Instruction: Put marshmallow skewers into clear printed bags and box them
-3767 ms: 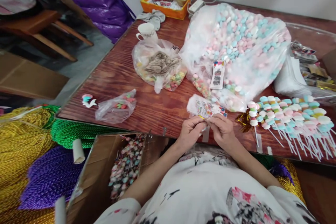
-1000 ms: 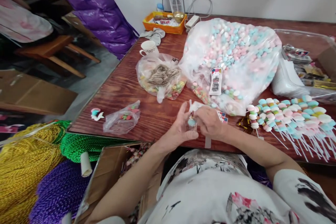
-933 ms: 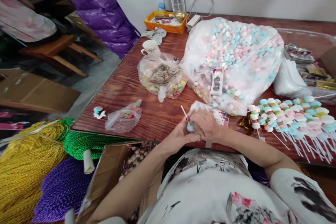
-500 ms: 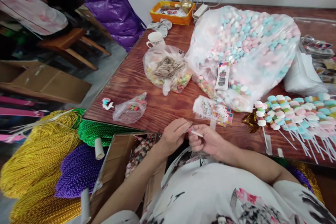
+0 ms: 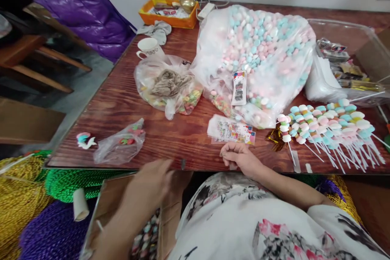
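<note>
My left hand [image 5: 152, 185] is smeared by motion, over the cardboard box [image 5: 170, 215] below the table edge; its fingers and anything in them cannot be made out. Strung candies [image 5: 146, 235] in several colours lie in the box. My right hand [image 5: 242, 158] rests at the table's front edge with its fingers curled in; whether anything is inside them is hidden. Just beyond it lie printed clear packets [image 5: 231, 129]. To its right, marshmallow-like candy sticks [image 5: 329, 124] with white stems lie in a heap beside a gold tassel [image 5: 276, 140].
A large bag of pastel candies [image 5: 258, 48] covers the middle of the table [image 5: 115, 101]. Left of it are a smaller bag [image 5: 167, 85], a mug [image 5: 150, 47] and an orange tray [image 5: 167, 18]. Coloured bead bundles [image 5: 48, 227] hang at lower left.
My hands were together around a thin white stick; now they are apart. The left has swept down and left over the box, and the stick is out of sight. The view has shifted right.
</note>
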`<state>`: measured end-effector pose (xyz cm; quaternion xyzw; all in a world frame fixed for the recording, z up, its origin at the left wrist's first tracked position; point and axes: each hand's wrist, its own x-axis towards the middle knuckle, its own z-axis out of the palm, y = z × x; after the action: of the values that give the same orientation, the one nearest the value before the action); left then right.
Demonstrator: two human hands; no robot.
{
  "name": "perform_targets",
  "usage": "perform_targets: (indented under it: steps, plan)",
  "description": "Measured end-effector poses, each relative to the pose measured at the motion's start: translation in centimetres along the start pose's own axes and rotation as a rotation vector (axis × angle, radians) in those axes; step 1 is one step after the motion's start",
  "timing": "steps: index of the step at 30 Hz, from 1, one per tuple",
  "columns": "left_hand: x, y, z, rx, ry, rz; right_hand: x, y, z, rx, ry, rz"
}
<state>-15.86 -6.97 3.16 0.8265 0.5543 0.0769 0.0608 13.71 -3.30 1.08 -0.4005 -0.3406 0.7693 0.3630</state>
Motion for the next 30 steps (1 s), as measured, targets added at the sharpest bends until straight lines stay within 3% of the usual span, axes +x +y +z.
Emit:
perform_targets:
  steps: [4,7,10,13,16,19,22,26,30]
  plan:
    - [12.0,10.4,3.8,0.060,-0.111,0.425,-0.4,-4.0,-2.2,-0.210,0.109,-0.302]
    - [15.5,14.0,5.9,0.192,-0.111,0.541,-3.1,-7.0,-6.0,-0.655,0.343,-0.553]
    - [15.8,13.3,7.3,0.233,0.013,0.587,-6.9,-8.3,-10.8,-1.181,0.679,-0.698]
    - [15.8,11.1,8.5,0.111,0.229,0.671,-9.9,-8.1,-14.7,-1.288,0.918,-0.729]
    - [16.2,9.7,9.2,-0.072,0.402,0.719,-11.0,-7.5,-16.5,-1.434,1.064,-0.710]
    - [16.4,9.6,9.2,-0.093,0.419,0.716,-11.0,-6.9,-16.6,-1.781,0.965,-0.579]
    - [16.4,10.0,8.7,-0.065,0.332,0.698,-10.9,-6.4,-16.0,-2.055,0.614,-0.443]
    - [16.2,10.8,8.1,-0.025,0.207,0.601,-11.5,-5.3,-15.9,-2.167,0.236,-0.363]
    - [16.2,11.8,8.0,0.078,0.178,0.480,-12.3,-3.9,-17.3,-2.155,0.172,-0.498]
